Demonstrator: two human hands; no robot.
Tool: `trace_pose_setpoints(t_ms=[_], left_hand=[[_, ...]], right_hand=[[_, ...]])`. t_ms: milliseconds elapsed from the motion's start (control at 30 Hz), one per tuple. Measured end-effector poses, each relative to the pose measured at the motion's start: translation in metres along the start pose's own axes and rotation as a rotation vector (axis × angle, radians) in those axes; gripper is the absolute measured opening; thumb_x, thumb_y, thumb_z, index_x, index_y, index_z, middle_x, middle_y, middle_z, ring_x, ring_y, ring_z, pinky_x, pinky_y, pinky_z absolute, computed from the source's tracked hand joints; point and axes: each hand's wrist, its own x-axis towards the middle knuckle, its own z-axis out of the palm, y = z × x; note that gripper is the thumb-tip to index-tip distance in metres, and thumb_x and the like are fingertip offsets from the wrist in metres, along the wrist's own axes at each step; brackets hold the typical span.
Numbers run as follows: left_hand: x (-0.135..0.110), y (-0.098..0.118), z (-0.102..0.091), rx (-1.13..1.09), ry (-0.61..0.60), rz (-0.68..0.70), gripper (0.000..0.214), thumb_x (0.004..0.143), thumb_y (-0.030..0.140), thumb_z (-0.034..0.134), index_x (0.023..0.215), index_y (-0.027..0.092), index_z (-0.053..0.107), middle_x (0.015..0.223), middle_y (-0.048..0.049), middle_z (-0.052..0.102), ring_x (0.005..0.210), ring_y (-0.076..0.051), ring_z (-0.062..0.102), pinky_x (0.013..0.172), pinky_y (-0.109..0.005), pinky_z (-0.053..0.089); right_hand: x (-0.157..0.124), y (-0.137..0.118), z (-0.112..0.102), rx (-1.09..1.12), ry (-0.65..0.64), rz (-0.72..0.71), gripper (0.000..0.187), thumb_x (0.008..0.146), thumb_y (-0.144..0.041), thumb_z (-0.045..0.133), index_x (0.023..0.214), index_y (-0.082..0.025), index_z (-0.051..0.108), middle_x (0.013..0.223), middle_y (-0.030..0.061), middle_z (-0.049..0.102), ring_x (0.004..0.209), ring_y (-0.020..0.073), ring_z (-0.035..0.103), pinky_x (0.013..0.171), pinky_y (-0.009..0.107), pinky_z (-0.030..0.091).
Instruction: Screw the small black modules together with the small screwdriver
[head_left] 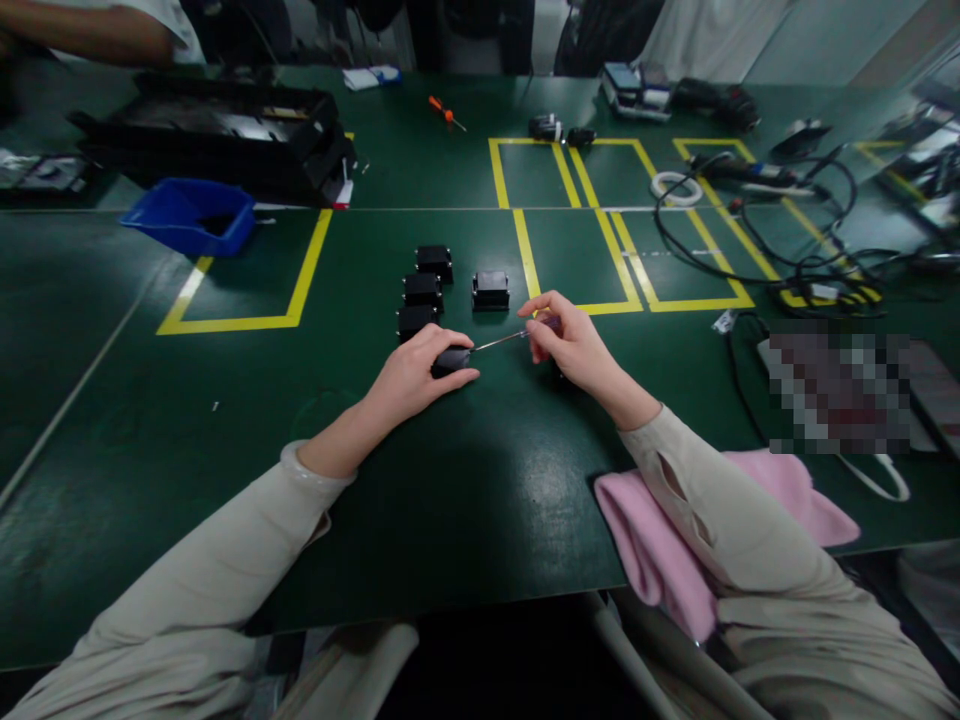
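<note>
My left hand [420,378] is closed around a small black box-shaped part [452,360], thumb on the near side and fingers on the far side. In my right hand [564,345] is a screwdriver [504,341], its handle between thumb and fingers and its thin metal shaft pointing left. The shaft's tip meets the right end of the held part. Beyond my left hand, similar black parts stand in a column, the nearest [415,321] partly covered by my fingers. Another black part [490,290] sits apart to their right, with shiny screws at its sides.
A blue bin [196,215] and a large black tray [217,130] stand at the left. An orange screwdriver [445,112] lies far back. Cables [750,230] spread over the right side. A pink cloth [652,540] hangs over the front edge under my right forearm.
</note>
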Motion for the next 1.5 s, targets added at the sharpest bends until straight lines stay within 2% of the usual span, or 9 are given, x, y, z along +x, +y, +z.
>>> trace_pose_setpoints(t_ms=[133, 300, 433, 533, 700, 1000, 1233, 1333, 1500], left_hand=[[0.0005, 0.0000, 0.0002, -0.007, -0.001, 0.000, 0.034, 0.097, 0.047, 0.070, 0.121, 0.023, 0.067, 0.119, -0.0087, 0.068, 0.110, -0.028, 0.066, 0.097, -0.043, 0.053], [0.0010, 0.0011, -0.0003, -0.011, 0.000, -0.006, 0.033, 0.096, 0.046, 0.070, 0.120, 0.023, 0.067, 0.119, -0.0084, 0.069, 0.111, -0.028, 0.066, 0.098, -0.044, 0.053], [0.0009, 0.0020, -0.0008, -0.009, 0.000, -0.002, 0.033, 0.096, 0.045, 0.070, 0.120, 0.023, 0.067, 0.118, -0.0085, 0.069, 0.111, -0.028, 0.066, 0.099, -0.044, 0.053], [0.0006, 0.0015, -0.0004, -0.012, 0.006, 0.003, 0.032, 0.096, 0.045, 0.070, 0.120, 0.023, 0.067, 0.119, -0.0082, 0.069, 0.112, -0.028, 0.066, 0.100, -0.044, 0.052], [0.0003, -0.0007, 0.0011, -0.004, 0.012, 0.019, 0.032, 0.097, 0.045, 0.070, 0.120, 0.022, 0.067, 0.119, -0.0087, 0.069, 0.112, -0.028, 0.066, 0.100, -0.042, 0.052], [0.0005, 0.0014, -0.0004, -0.018, 0.006, 0.007, 0.033, 0.097, 0.046, 0.069, 0.120, 0.022, 0.067, 0.118, -0.0090, 0.069, 0.111, -0.028, 0.066, 0.099, -0.043, 0.053], [0.0005, 0.0018, -0.0010, -0.017, 0.003, 0.002, 0.034, 0.097, 0.047, 0.068, 0.120, 0.023, 0.067, 0.118, -0.0086, 0.069, 0.111, -0.028, 0.066, 0.099, -0.044, 0.053], [0.0004, 0.0010, -0.0005, -0.013, 0.005, 0.010, 0.033, 0.098, 0.047, 0.068, 0.120, 0.022, 0.067, 0.118, -0.0091, 0.069, 0.111, -0.028, 0.066, 0.098, -0.044, 0.053], [0.0007, 0.0013, -0.0004, -0.012, 0.000, 0.006, 0.033, 0.097, 0.046, 0.069, 0.120, 0.022, 0.067, 0.120, -0.0091, 0.069, 0.112, -0.028, 0.066, 0.100, -0.044, 0.052]], right_hand=[[0.0002, -0.0015, 0.0005, 0.022, 0.008, 0.014, 0.014, 0.097, -0.032, 0.066, 0.103, -0.021, 0.059, 0.065, -0.0068, 0.061, 0.051, 0.0096, 0.058, 0.052, 0.024, 0.044], [0.0000, -0.0048, 0.0003, -0.045, -0.012, -0.002, 0.021, 0.104, -0.038, 0.058, 0.097, -0.019, 0.063, 0.053, -0.0074, 0.056, 0.049, 0.0094, 0.053, 0.054, 0.024, 0.041], [0.0000, -0.0034, 0.0002, 0.008, -0.012, 0.005, 0.011, 0.100, -0.031, 0.062, 0.103, -0.020, 0.060, 0.059, -0.0074, 0.060, 0.050, 0.0098, 0.057, 0.053, 0.024, 0.042], [0.0003, -0.0027, 0.0003, 0.018, -0.014, 0.007, 0.011, 0.099, -0.030, 0.064, 0.103, -0.021, 0.059, 0.061, -0.0071, 0.060, 0.051, 0.0098, 0.058, 0.053, 0.024, 0.043], [0.0004, -0.0024, 0.0007, 0.002, -0.013, 0.008, 0.019, 0.104, -0.038, 0.058, 0.096, -0.020, 0.060, 0.050, -0.0104, 0.047, 0.046, 0.0097, 0.052, 0.052, 0.025, 0.043], [0.0001, -0.0015, 0.0001, -0.025, -0.008, -0.006, 0.005, 0.099, -0.025, 0.058, 0.103, -0.023, 0.055, 0.061, -0.0082, 0.057, 0.051, 0.0107, 0.057, 0.054, 0.026, 0.042], [0.0001, -0.0011, 0.0002, -0.007, 0.000, -0.011, 0.011, 0.094, -0.019, 0.060, 0.104, -0.023, 0.055, 0.067, -0.0070, 0.058, 0.052, 0.0108, 0.058, 0.054, 0.027, 0.043], [0.0004, -0.0006, 0.0003, 0.000, -0.001, -0.005, 0.012, 0.096, -0.024, 0.063, 0.104, -0.023, 0.054, 0.069, -0.0062, 0.059, 0.052, 0.0103, 0.058, 0.054, 0.027, 0.043], [0.0007, 0.0009, 0.0009, -0.027, -0.026, 0.007, 0.018, 0.105, -0.040, 0.057, 0.100, -0.024, 0.052, 0.059, -0.0079, 0.055, 0.051, 0.0111, 0.055, 0.054, 0.026, 0.042]])
